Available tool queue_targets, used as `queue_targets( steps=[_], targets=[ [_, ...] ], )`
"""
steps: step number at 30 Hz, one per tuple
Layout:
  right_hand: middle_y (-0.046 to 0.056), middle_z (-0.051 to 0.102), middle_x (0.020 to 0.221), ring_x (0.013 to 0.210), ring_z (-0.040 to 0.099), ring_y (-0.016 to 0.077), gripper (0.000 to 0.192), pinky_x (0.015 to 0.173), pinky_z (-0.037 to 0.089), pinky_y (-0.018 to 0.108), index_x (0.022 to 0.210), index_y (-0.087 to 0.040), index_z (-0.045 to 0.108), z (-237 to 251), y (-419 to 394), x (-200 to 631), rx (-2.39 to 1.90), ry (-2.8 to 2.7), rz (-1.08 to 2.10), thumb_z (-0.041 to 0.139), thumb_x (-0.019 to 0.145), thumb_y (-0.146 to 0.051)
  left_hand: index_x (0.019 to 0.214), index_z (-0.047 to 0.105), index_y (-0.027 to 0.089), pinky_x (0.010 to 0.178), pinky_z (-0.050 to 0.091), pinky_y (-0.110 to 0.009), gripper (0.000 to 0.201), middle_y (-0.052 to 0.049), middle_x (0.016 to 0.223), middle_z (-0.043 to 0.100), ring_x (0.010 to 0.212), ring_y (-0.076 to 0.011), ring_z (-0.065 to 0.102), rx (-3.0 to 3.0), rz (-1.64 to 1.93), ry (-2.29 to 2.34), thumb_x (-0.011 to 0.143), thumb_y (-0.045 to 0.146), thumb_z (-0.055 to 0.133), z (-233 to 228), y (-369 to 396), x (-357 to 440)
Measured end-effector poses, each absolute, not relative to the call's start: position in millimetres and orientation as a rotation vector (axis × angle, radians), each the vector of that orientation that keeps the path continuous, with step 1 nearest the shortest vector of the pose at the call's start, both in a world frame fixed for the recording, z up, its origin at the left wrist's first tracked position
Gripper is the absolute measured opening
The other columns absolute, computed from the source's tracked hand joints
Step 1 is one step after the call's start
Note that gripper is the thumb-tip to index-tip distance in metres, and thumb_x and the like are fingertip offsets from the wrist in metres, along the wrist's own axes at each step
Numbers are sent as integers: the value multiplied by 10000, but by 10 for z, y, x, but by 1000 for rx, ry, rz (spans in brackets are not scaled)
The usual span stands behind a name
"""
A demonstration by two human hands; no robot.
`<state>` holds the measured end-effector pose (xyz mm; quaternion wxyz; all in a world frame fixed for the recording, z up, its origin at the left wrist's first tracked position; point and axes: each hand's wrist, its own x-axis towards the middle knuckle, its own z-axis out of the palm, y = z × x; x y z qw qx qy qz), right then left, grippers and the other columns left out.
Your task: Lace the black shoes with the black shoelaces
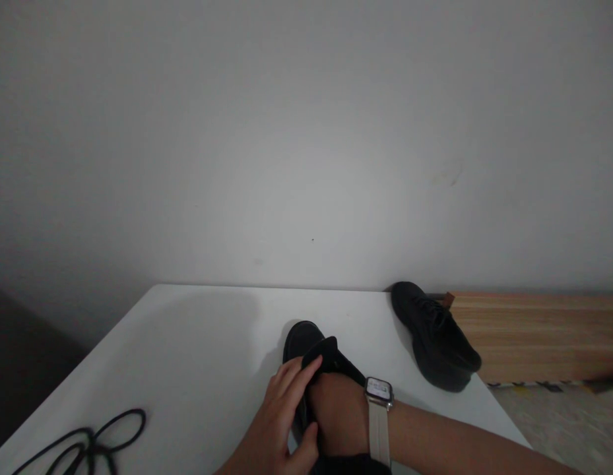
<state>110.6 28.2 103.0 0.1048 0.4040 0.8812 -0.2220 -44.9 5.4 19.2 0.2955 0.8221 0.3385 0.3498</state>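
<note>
A black shoe [300, 338] lies on the white table in front of me, its toe pointing away and its tongue [328, 344] raised. Around its left side, my left hand [281, 406] grips the shoe, with the fingers at the tongue and the thumb lower on the side. My right hand [336, 402] reaches into the shoe's opening; its fingers are hidden inside. A watch [379, 390] with a light strap is on my right wrist. No lace shows on the visible part of this shoe. A loose black shoelace [91, 445] lies looped at the lower left.
A second black shoe [429, 333], with its lace in, stands at the right edge of the white table [202, 356]. Behind is a pale wall [306, 145]. A wooden surface [538, 330] lies beyond the table on the right, with the floor [568, 422] below.
</note>
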Motion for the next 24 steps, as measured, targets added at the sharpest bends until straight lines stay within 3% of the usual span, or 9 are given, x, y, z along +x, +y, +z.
queue_targets(
  steps=[6,10,16,18,21,24],
  targets=[
    [175,794,762,660,736,228,207,497,485,225,881,-23,782,1209,329,1143,1084,2522,-662,647,758,-121,1557,249,287,1159,336,-568,831,-92,1566,389,1445,-357,321,2182,937,878,789,107,509,232,49,-450],
    [209,794,828,726,744,247,216,520,473,244,900,0,781,1248,352,1147,1005,2525,-634,641,786,-117,1556,244,290,1164,314,-586,869,-94,1564,386,1449,-364,305,2175,911,879,755,85,513,222,55,-453],
    [195,787,730,684,749,285,161,482,463,268,800,-22,792,1281,265,1149,966,2435,-615,751,726,-159,1558,246,279,1155,341,-556,882,-95,1558,391,1430,-348,339,2167,935,839,738,92,511,202,81,-454],
    [217,795,828,749,762,328,196,506,495,293,880,-20,786,1244,177,1103,1081,2401,-571,760,710,-114,1558,246,286,1154,343,-556,886,-88,1559,392,1436,-351,329,2162,931,842,734,101,516,192,79,-453],
    [239,782,978,793,770,363,320,525,536,347,1097,-40,732,1135,50,1025,1362,2345,-473,584,814,-14,1558,252,284,1156,329,-570,890,-91,1562,389,1440,-363,316,2153,900,860,730,107,527,182,71,-453],
    [212,786,972,759,773,354,353,516,549,354,1128,-86,716,1021,-15,1020,1498,2346,-447,526,840,-12,1556,258,281,1154,330,-569,882,-94,1563,387,1438,-363,318,2155,899,861,735,103,527,185,69,-456]
  ],
)
